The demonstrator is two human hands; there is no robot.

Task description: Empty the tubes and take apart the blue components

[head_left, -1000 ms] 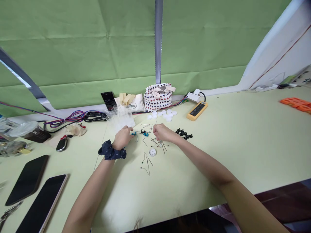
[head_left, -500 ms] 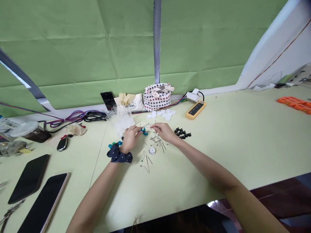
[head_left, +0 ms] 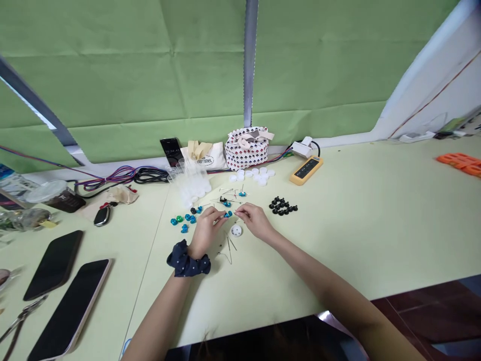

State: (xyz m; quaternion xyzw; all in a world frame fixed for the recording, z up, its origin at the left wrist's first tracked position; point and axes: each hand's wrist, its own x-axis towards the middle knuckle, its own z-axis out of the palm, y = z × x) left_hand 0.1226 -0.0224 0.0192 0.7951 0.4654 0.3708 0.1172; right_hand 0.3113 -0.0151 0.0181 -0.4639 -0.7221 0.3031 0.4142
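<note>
On the tabletop [head_left: 376,225], loose beads [head_left: 184,219] lie left of a small round disc [head_left: 236,230] and a cluster of plastic knobs [head_left: 282,204] lies to its right, with bottle caps [head_left: 251,175] behind them and a cloth basket [head_left: 247,155] behind the caps, while two smartphones [head_left: 54,265] lie far left, nearer than a bundle of cables [head_left: 150,175].

Two bare forearms [head_left: 161,316] reach in from the near side of the view, slim and tapering toward the wrists, and end in a bare left hand [head_left: 205,233] and a bare right hand [head_left: 255,221]. Around the left wrist sits a navy fabric scrunchie [head_left: 188,258], gathered into soft, puffy folds and printed with tiny white dots. Its ruffled edge stands out from the wrist. Fingernails are too small to make out.
</note>
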